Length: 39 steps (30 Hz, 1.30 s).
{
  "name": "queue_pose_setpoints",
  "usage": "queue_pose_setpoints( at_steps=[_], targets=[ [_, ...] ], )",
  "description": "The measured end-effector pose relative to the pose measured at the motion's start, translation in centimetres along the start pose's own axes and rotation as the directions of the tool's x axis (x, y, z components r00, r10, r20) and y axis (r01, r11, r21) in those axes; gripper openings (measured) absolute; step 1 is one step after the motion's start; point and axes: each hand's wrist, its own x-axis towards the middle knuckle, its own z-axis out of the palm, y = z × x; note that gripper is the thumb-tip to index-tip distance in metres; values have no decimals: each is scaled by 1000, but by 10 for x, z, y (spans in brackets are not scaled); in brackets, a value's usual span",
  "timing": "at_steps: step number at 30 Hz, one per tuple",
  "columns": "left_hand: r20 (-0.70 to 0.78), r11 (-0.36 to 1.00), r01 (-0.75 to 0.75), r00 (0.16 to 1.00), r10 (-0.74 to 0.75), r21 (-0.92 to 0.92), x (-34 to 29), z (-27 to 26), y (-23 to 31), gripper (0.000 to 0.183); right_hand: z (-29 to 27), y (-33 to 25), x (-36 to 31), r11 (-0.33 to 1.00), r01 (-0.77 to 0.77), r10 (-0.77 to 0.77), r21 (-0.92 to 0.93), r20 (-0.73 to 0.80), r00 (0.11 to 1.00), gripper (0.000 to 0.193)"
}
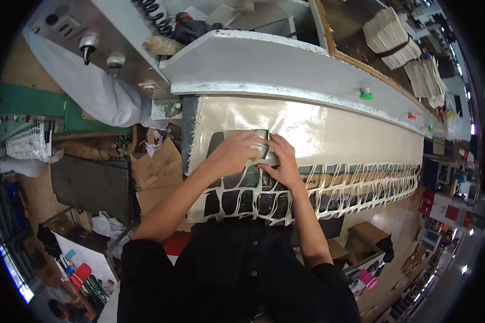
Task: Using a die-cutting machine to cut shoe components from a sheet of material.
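A cream, glossy sheet of material [307, 129] lies on a dark board in front of me, its left edge frayed. Between my hands is a metal cutting die [262, 135] with a thin dark rim, pressed against the sheet and partly covered by my fingers. My left hand [236, 152] grips its left side. The fingers of my right hand [280, 160] bend over its right side, thumb at the near edge. Left of my left hand, a dark cut-out [215, 142] shows through the sheet. Along the near side runs a cut-out web of thin cream strips [328, 188].
Beyond the sheet stands a grey machine beam [264, 67] with a green button [366, 93]. Bundled stacks of cream cut pieces [392, 37] sit at the far right. Cardboard [159, 167] lies at left, and an open carton [366, 239] stands at right.
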Motion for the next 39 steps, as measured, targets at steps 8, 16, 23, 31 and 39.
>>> queue_pose_setpoints(
  at_steps=[8,16,23,31,39],
  targets=[
    [-442,862,446,741,-506,-240,-46,82,35,46,21,2,-2,1000,-3,1,-27,-90,996,56],
    [-545,910,357,730,-412,-211,-37,80,13,33,19,12,24,996,57,-64,-74,-95,993,56],
    [-560,926,328,740,-373,-185,-5,42,-3,36,-3,16,67,990,87,-99,-112,-109,989,64],
    [-516,910,313,751,-412,-272,17,36,28,24,-187,68,109,920,-104,280,377,-450,848,40],
    [-185,900,263,922,-341,-347,48,38,58,29,-137,40,39,986,-137,124,90,142,982,29]
  ],
)
